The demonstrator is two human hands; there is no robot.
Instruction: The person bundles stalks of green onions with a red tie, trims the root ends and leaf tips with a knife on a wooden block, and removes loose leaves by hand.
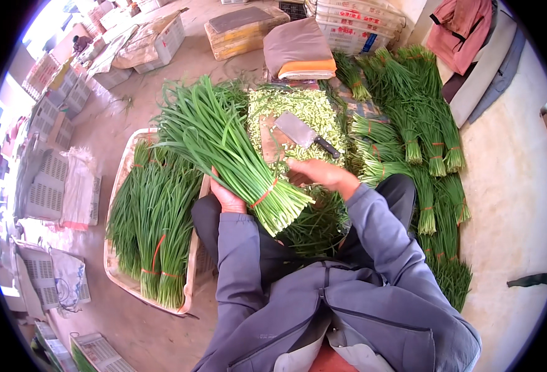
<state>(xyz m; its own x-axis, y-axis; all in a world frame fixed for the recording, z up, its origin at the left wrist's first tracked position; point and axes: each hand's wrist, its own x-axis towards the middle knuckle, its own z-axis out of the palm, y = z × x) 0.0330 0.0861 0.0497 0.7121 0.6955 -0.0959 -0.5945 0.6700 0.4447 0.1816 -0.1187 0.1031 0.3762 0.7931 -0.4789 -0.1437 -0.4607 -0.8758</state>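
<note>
My left hand is wrapped round a thick bunch of garlic chives, held tilted above my lap. Its leafy tips point to the far left and its pale cut stems to the near right, with a red band round the stem end. Close beside the bunch, my right hand has its fingers curled in, and whatever is between them is too small to name. Just beyond lies a cleaver with a black handle, on a wooden board surrounded by chopped pale stem pieces.
To my left stands a white plastic crate of banded chives. More bundles are stacked along the right wall. A folded cloth and wrapped boxes sit at the back. Crates line the far left, and clothes hang at right.
</note>
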